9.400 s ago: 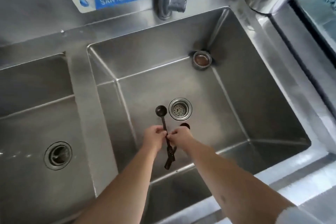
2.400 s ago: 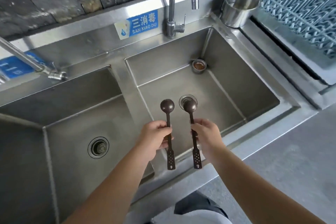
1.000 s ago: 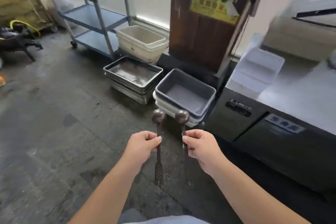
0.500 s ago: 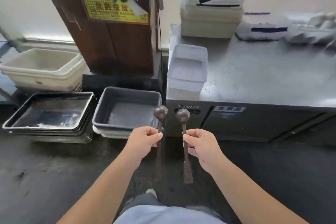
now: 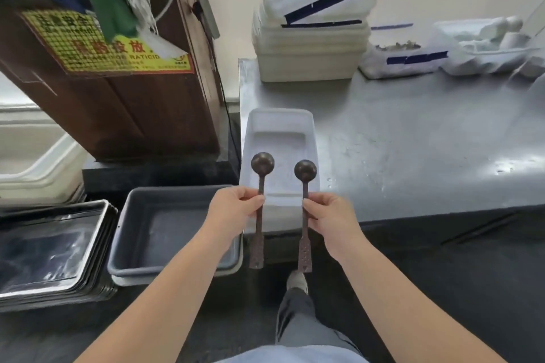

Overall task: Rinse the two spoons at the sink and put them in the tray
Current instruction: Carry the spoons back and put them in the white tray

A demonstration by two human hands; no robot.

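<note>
Two dark brown spoons are held upright side by side, bowls up, apart from each other. The left spoon (image 5: pixel 261 186) and the right spoon (image 5: pixel 305 200) each have a small round bowl, a thin stem and a flat perforated handle end hanging low. Behind their bowls, a shallow white rectangular tray (image 5: pixel 280 132) sits at the steel counter's front left corner.

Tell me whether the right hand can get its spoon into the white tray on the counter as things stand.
Probably yes. The right hand already holds its spoon with the bowl in front of the white tray, which sits open at the counter corner; nothing visible lies between them.
</note>
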